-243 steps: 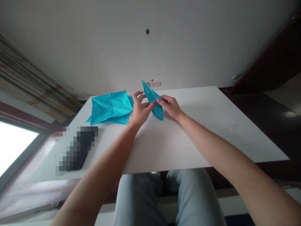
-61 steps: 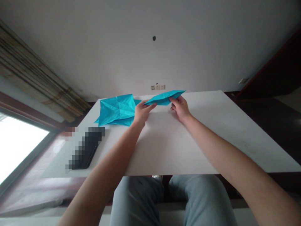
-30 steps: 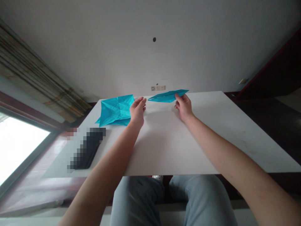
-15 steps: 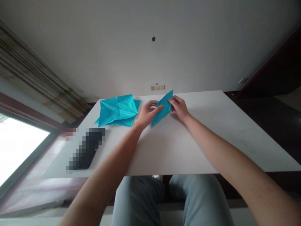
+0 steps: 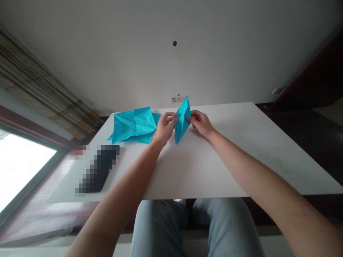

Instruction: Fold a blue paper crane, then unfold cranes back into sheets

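A folded piece of turquoise paper (image 5: 182, 123) is held up over the white table between my two hands. My left hand (image 5: 166, 127) pinches its left edge with thumb and fingers. At the opposite edge, my right hand (image 5: 201, 123) grips it, the thumb on the near face. The paper stands tilted, narrow and pointed at top and bottom, with a crease down its middle. Left of my left hand lie creased turquoise sheets (image 5: 134, 125), loosely stacked on the table.
The white table (image 5: 195, 171) reaches to the wall, where sockets (image 5: 177, 100) sit low. A dark, pixelated object (image 5: 99, 171) lies on the table's left side. A curtain (image 5: 40, 82) and a bright window (image 5: 21, 167) are at the left.
The folded paper has turned and partly opened along its crease, looking narrower and more upright. My left thumb has moved off its face to the left edge; the stacked sheets have not moved.
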Demonstrator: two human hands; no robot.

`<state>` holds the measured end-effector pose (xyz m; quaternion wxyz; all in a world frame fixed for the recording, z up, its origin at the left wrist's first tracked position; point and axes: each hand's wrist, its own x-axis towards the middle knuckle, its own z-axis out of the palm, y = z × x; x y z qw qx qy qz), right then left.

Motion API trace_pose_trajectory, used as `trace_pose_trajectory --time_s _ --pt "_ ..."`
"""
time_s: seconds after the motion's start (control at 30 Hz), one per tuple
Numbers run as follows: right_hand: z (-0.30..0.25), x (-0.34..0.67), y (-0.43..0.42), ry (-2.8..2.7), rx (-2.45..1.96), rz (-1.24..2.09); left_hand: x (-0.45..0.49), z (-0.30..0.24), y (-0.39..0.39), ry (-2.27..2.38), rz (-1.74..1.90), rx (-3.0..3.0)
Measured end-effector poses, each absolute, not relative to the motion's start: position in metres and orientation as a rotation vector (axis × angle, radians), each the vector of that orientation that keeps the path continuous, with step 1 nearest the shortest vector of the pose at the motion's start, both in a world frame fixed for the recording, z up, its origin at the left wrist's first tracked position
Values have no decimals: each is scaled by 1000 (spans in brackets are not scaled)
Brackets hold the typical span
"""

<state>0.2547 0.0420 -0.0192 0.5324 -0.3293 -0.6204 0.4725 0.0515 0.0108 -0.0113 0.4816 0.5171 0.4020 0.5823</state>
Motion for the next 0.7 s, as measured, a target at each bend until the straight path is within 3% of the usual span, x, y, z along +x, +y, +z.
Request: trace_pose_trajectory --time_s 0.27,0.7 --pt "-22 253 40 -1487 -757 1161 59 -7 -5 1106 1303 1454" --pt "-25 253 43 -1508 -726 1156 47 -17 12 1363 1542 1858"
